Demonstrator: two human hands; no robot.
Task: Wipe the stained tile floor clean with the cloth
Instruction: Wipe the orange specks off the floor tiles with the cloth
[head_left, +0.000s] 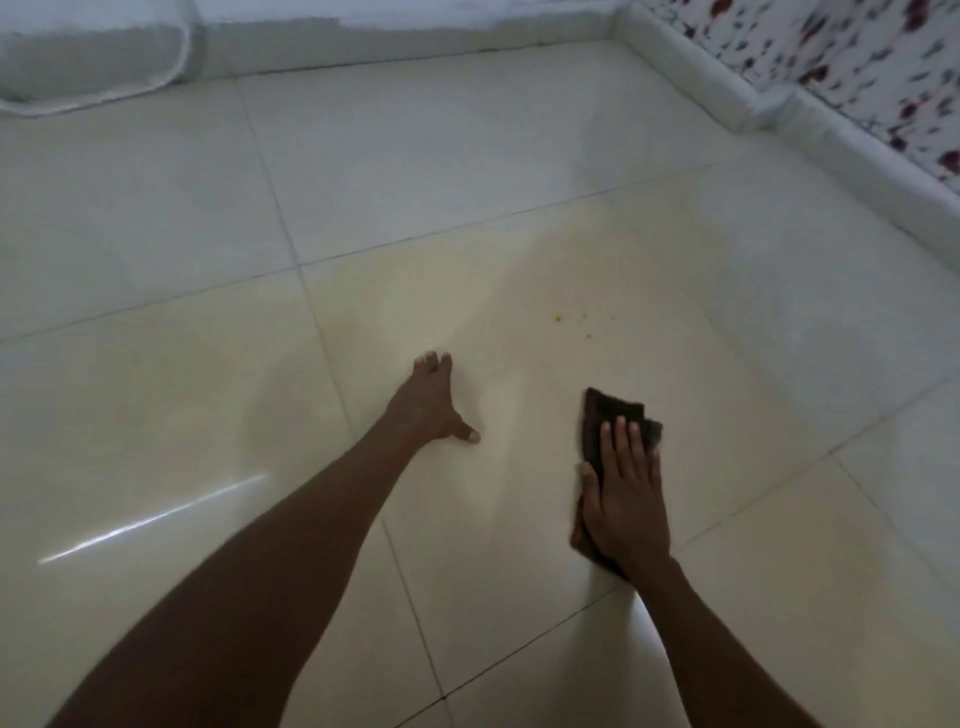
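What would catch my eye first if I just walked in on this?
Probably the right hand, pressed flat on a dark cloth on the pale tile floor. Beyond the cloth sit small orange spots, not yet wiped. The left hand is spread on the floor, seemingly as a prop.
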